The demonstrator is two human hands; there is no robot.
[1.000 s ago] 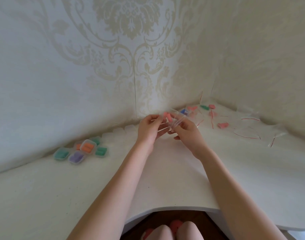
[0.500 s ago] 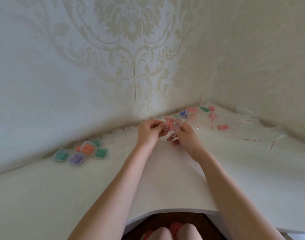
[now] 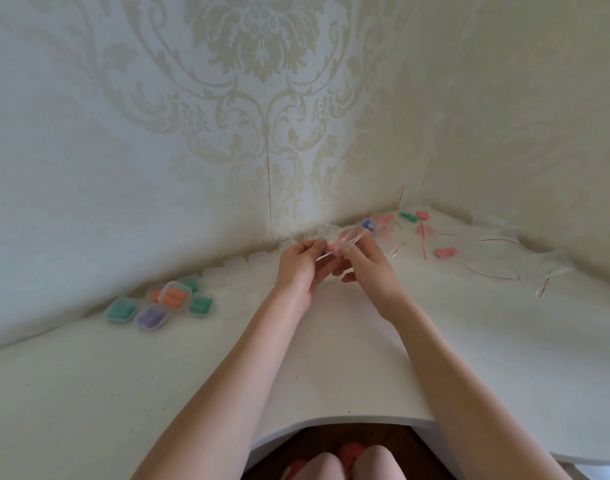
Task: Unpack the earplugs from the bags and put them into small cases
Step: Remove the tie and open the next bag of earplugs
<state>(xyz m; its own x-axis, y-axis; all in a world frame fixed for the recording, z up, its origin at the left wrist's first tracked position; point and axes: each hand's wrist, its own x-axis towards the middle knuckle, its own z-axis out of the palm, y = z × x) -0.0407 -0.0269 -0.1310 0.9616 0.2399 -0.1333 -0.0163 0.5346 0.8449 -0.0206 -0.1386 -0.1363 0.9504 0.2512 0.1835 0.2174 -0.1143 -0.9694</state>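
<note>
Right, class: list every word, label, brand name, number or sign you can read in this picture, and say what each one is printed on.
None can be read.
Small cases: clear plastic, no label visible.
Bag held in the left hand and right hand: clear, blurred, no print visible.
Loose bags: only red strips, no lettering.
Wallpaper: ornamental pattern, no text.

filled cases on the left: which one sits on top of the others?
The orange-filled case. It rests raised on the cluster, overlapping its neighbours, while the purple case and the green cases around it lie flat on the table.
</note>
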